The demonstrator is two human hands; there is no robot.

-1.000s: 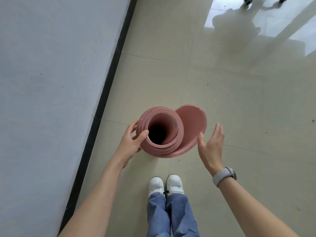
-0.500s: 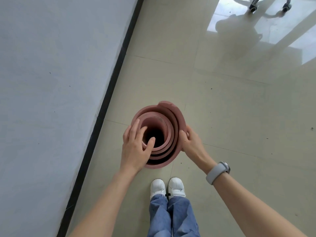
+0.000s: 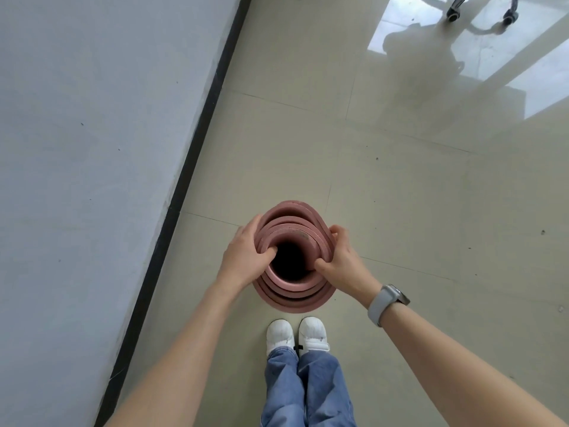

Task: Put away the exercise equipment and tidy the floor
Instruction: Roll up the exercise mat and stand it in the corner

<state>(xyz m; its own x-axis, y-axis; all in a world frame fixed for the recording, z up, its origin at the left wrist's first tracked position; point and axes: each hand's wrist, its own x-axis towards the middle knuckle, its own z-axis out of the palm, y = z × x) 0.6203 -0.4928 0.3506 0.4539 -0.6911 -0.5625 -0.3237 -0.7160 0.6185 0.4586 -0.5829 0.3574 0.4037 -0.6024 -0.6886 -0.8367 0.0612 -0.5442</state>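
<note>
So I've got the pink yoga mat [image 3: 292, 298] rolled up and standing on end on the floor [image 3: 385, 186], right in front of my white sneakers [image 3: 297, 335]. Looking straight down the dark hole in the middle of the roll. My left hand [image 3: 246, 257] is clamped on the left side of the top rim, thumb hooked inside the core, fingers wrapped around the outside. My right hand [image 3: 341, 258] does the same on the right side, thumb tucked in over the coils, fingers curled on the outer layer. So both grips are closed tight on the mat. The coils look loose and uneven. Grey watch [image 3: 385, 303] on my right wrist. Wall [image 3: 92, 149] with a black baseboard [image 3: 184, 186] runs along my left, and chair casters [image 3: 480, 10] sit well apart, up top.
</note>
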